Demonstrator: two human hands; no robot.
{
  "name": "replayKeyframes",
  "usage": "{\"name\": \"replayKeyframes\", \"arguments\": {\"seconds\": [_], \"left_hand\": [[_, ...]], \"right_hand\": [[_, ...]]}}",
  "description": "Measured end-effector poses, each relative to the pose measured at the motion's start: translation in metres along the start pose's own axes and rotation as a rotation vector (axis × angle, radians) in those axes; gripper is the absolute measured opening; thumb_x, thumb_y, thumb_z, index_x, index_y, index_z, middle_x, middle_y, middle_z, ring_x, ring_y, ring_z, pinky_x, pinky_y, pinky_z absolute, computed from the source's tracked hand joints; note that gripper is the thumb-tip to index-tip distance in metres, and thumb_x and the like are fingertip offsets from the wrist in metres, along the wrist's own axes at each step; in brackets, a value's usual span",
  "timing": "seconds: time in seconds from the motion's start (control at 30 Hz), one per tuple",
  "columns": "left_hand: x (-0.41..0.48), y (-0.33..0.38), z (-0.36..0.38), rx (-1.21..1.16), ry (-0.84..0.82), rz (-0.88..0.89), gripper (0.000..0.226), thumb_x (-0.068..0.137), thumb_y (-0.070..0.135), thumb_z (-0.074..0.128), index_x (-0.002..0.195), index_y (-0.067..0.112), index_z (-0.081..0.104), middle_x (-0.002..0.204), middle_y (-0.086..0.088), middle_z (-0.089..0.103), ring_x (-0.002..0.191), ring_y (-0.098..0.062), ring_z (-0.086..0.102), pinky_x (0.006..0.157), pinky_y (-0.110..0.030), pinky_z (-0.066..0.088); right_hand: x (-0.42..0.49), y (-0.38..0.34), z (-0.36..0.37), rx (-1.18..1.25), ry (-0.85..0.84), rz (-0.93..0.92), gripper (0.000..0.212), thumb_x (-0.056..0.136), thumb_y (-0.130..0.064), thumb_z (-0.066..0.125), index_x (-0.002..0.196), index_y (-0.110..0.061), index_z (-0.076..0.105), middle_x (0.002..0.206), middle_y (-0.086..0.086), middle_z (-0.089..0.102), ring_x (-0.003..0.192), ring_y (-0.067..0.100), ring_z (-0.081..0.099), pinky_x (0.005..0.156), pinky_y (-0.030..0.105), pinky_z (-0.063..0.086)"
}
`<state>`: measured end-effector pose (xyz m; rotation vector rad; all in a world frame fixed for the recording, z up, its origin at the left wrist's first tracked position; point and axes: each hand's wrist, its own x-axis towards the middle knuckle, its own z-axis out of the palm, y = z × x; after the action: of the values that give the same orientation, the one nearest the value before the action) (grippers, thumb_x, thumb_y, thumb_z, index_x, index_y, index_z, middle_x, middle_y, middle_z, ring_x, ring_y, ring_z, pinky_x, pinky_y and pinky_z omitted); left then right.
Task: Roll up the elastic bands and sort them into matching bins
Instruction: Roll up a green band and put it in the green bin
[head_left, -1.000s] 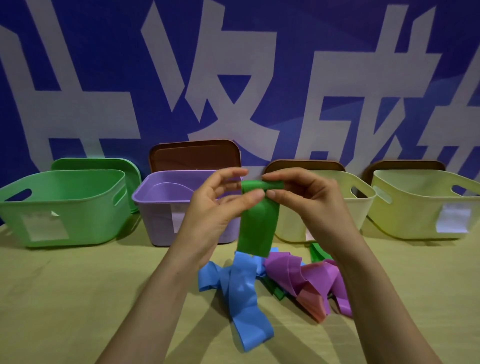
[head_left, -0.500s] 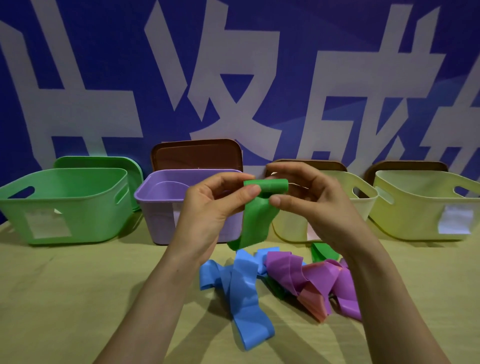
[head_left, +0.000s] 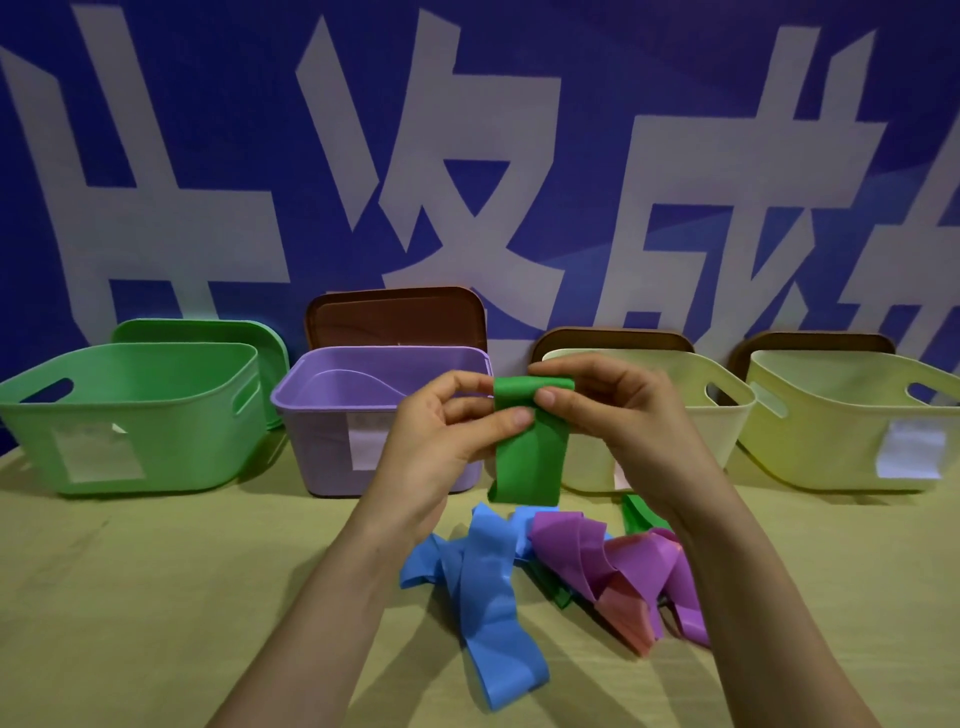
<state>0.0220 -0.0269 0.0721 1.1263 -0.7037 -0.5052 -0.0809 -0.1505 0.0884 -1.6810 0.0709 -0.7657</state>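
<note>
Tail of the green band (head_left: 527, 460) hangs straight now — half a second ago it slanted left. Left hand (head_left: 431, 447) pinches the rolled top between thumb and curled fingers; right hand (head_left: 628, 421) pinches its other end — held above the table (head_left: 156, 597).

Yellow bin (head_left: 831, 431): cut off by the right picture edge. Green bin (head_left: 156, 415): left end cut off by the left edge. Cream bin (head_left: 727, 441): front wall partly hidden behind the right hand (head_left: 623, 415) and the hanging green band (head_left: 527, 462). Purple bin (head_left: 327, 431): label half hidden by the left hand (head_left: 441, 447). Second green band (head_left: 636, 512): mostly hidden behind the right forearm (head_left: 737, 582) and the purple band (head_left: 566, 545). Bin labels (head_left: 98, 452): any text too faint to read.
</note>
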Motion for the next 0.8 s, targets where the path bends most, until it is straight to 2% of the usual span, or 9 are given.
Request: {"name": "replayKeyframes", "arguments": {"seconds": [0.1,0.17,0.23,0.3,0.37,0.47,0.63,0.73,0.8], "left_hand": [[0.0002,0.0020,-0.0005,-0.007,-0.019,0.022,0.031,0.065,0.008,0.074,0.095,0.010,0.063,0.082,-0.003,0.072,0.080,-0.015,0.070,0.069,-0.023,0.057],[0.0001,0.0022,0.0000,-0.051,-0.018,0.021,0.028,0.064,0.020,0.072,0.090,0.012,0.065,0.081,-0.004,0.070,0.079,-0.017,0.068,0.073,-0.026,0.057],[0.0008,0.0014,-0.0006,-0.092,-0.002,0.039,0.021,0.065,0.022,0.071,0.084,0.013,0.066,0.080,-0.004,0.067,0.080,-0.018,0.066,0.075,-0.027,0.056],[0.0016,0.0003,-0.0026,-0.070,0.001,0.083,0.017,0.065,0.020,0.072,0.080,0.015,0.067,0.080,-0.003,0.067,0.083,-0.018,0.065,0.079,-0.030,0.054],[0.0017,0.0009,-0.0048,-0.023,-0.006,0.138,0.017,0.065,0.016,0.073,0.081,0.013,0.067,0.081,-0.002,0.069,0.085,-0.016,0.066,0.080,-0.029,0.054],[0.0014,0.0015,-0.0057,-0.015,-0.036,0.187,0.017,0.066,0.008,0.071,0.082,0.009,0.065,0.083,-0.002,0.072,0.085,-0.013,0.068,0.080,-0.023,0.055],[0.0018,0.0006,-0.0071,-0.006,-0.065,0.219,0.018,0.064,0.005,0.072,0.079,0.012,0.064,0.088,-0.002,0.073,0.090,-0.015,0.068,0.082,-0.025,0.055],[0.0013,0.0006,-0.0051,-0.007,-0.052,0.200,0.027,0.067,0.004,0.072,0.091,0.012,0.064,0.092,0.000,0.071,0.091,-0.013,0.068,0.081,-0.023,0.054],[0.0022,-0.0005,-0.0045,-0.010,-0.036,0.115,0.036,0.068,0.006,0.072,0.102,0.013,0.063,0.099,-0.002,0.071,0.093,-0.014,0.069,0.076,-0.023,0.055]], "right_hand": [[0.0006,0.0017,-0.0010,-0.058,0.009,-0.047,0.024,0.070,-0.001,0.073,0.089,-0.015,0.072,0.089,0.016,0.071,0.086,0.020,0.061,0.082,0.029,0.051],[0.0007,0.0009,-0.0007,-0.065,-0.011,-0.066,0.029,0.071,0.011,0.070,0.087,-0.013,0.072,0.087,0.002,0.074,0.088,0.013,0.066,0.083,0.023,0.053],[0.0002,-0.0003,0.0001,-0.081,-0.044,-0.075,0.032,0.071,0.016,0.067,0.086,-0.011,0.071,0.087,-0.004,0.074,0.091,0.007,0.067,0.084,0.019,0.053],[-0.0005,-0.0010,0.0007,-0.095,-0.069,-0.070,0.033,0.072,0.012,0.068,0.094,-0.014,0.070,0.093,-0.003,0.073,0.095,0.009,0.067,0.086,0.023,0.053],[-0.0020,-0.0017,-0.0001,-0.080,-0.086,-0.040,0.037,0.072,-0.004,0.072,0.105,-0.020,0.067,0.101,0.001,0.071,0.099,0.014,0.067,0.087,0.026,0.054],[-0.0030,-0.0042,0.0005,-0.062,-0.040,0.008,0.031,0.073,-0.024,0.068,0.104,-0.018,0.067,0.099,0.003,0.070,0.092,0.010,0.067,0.075,0.019,0.053],[-0.0017,-0.0033,0.0010,-0.071,-0.052,0.087,0.024,0.078,-0.022,0.063,0.098,-0.009,0.068,0.088,0.005,0.070,0.082,0.006,0.065,0.067,0.015,0.051],[-0.0002,-0.0018,0.0006,-0.076,-0.017,0.067,0.028,0.072,-0.026,0.064,0.094,-0.010,0.069,0.083,0.002,0.070,0.078,0.007,0.065,0.066,0.015,0.050],[0.0011,0.0009,0.0009,-0.039,0.019,0.057,0.026,0.071,-0.026,0.065,0.092,-0.011,0.069,0.081,0.000,0.070,0.078,0.008,0.064,0.066,0.017,0.051]]}}
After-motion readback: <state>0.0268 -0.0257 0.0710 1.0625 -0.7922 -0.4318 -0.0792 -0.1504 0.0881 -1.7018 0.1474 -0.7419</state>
